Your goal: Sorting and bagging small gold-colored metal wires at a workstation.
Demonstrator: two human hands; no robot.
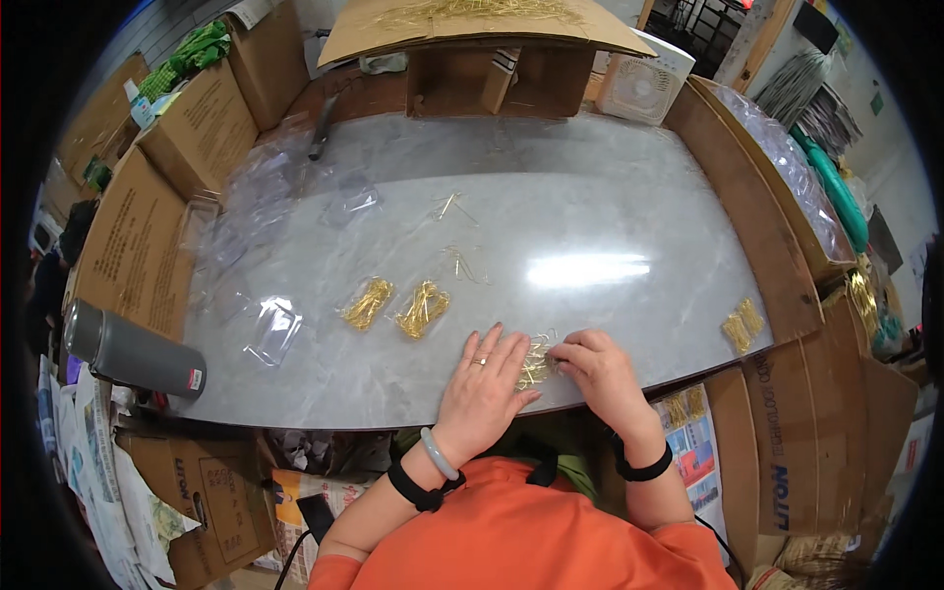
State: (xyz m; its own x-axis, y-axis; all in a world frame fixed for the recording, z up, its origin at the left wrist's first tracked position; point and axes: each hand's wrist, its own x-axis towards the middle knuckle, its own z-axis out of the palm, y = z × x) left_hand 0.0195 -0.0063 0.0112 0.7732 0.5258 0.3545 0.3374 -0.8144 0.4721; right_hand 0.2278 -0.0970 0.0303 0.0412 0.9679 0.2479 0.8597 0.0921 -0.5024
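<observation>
A small pile of gold wire hooks [536,362] lies near the table's front edge, between my two hands. My left hand [482,379] rests flat on the table beside the pile, fingers stretched out, its thumb close to the wires. My right hand [597,372] has thumb and fingers pinched at the pile's right side, on some of the hooks. Left of my hands sit two clear plastic boxes filled with gold hooks, a smaller-looking filled box [368,303] and another filled box [423,309]. A few loose gold hooks [462,264] lie farther back.
Clear empty plastic boxes [273,329] lie at the left. A grey tumbler [134,349] stands by the left edge. Two gold bundles [742,324] lie at the right edge. Cardboard walls [752,197] border the table; a cardboard shelf [492,44] and white fan [644,84] stand behind.
</observation>
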